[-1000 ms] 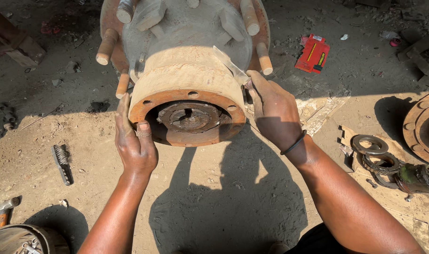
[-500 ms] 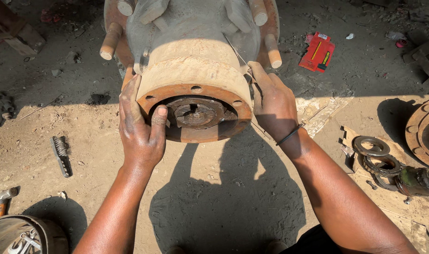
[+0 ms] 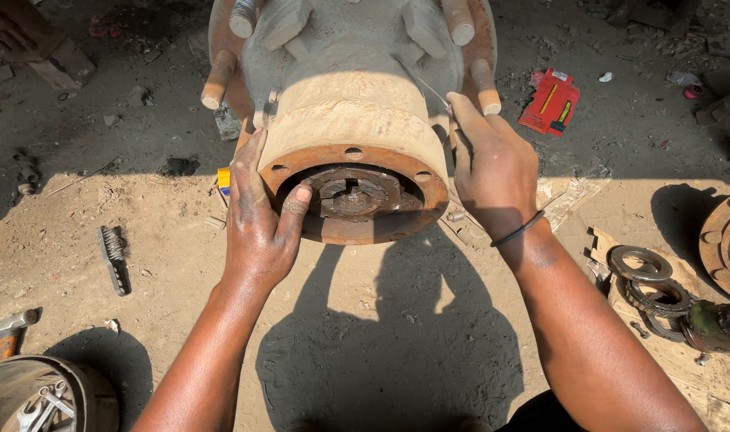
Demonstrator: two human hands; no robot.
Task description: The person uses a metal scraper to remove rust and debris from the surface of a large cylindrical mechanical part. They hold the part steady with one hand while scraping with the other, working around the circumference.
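The hub [image 3: 353,120], a heavy, dusty casting with a rusty flanged mouth, sits on the dirt ground [image 3: 381,336] at the top middle of the view, its open end facing the camera. Bolt holes ring the rim [image 3: 357,232], and inside the bore a dark nut [image 3: 353,194] sits around the axle end. Thick studs [image 3: 219,78] stick out from the wide flange behind. The left hand [image 3: 257,220] presses flat against the hub's left side, its fingers [image 3: 249,160] spread and open along the rusty edge, with the thumb hooked over the rim into the bore. The right hand [image 3: 493,172] lies against the hub's right side with its fingers curled; they seem to pinch a thin wire [image 3: 421,80] that runs up across the casting, though the grip itself is hard to make out. A black band [image 3: 518,230] circles the right wrist. Outward from the hub, a red box [image 3: 550,101] lies on the ground to the upper right, and bearing rings [image 3: 649,276] rest near a rusty disc [image 3: 725,240] at the right edge. To the left, a wire brush [image 3: 113,258] lies well apart from the hub, a hammer [image 3: 9,330] lies near the left edge, and a round drum [image 3: 37,396] holding spanners fills the lower left corner.
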